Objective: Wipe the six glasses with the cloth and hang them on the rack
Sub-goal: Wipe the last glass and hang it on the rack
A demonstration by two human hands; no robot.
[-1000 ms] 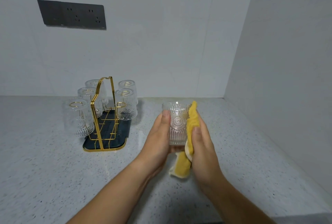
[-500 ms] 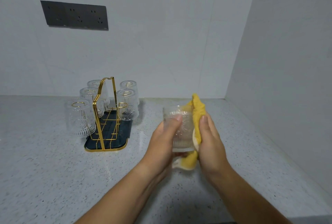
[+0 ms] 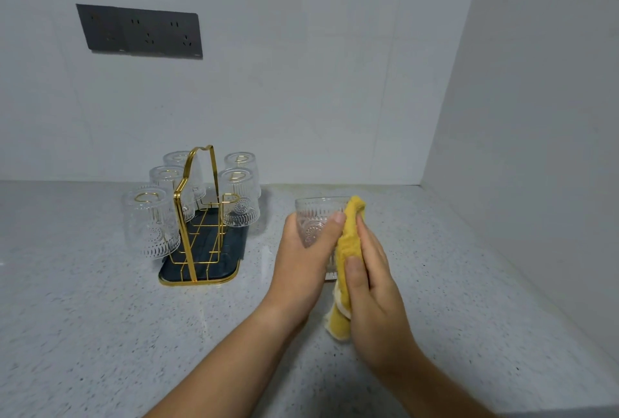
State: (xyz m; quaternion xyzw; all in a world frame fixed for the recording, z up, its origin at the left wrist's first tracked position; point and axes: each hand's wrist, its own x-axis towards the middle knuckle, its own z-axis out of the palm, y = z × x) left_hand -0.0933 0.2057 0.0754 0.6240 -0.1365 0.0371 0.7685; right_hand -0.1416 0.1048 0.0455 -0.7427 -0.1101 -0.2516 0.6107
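Note:
My left hand (image 3: pixel 303 260) grips an upright embossed glass (image 3: pixel 316 220) held above the counter. Against the glass's right side my right hand (image 3: pixel 371 287) presses a yellow cloth (image 3: pixel 348 243), its thumb pinching the cloth, whose lower end hangs below the hands. To the left stands a gold wire rack (image 3: pixel 197 216) on a dark tray (image 3: pixel 231 260). Several glasses hang upside down on its prongs, the nearest one (image 3: pixel 150 223) at the front left. The front right prong (image 3: pixel 231 198) holds no glass.
The speckled grey counter (image 3: pixel 83 317) runs to a white back wall and a side wall (image 3: pixel 536 149) at the right. A dark socket panel (image 3: pixel 140 32) is mounted on the back wall above the rack.
The glass has turned in my left hand. The cloth and my right hand have slid down along its right side.

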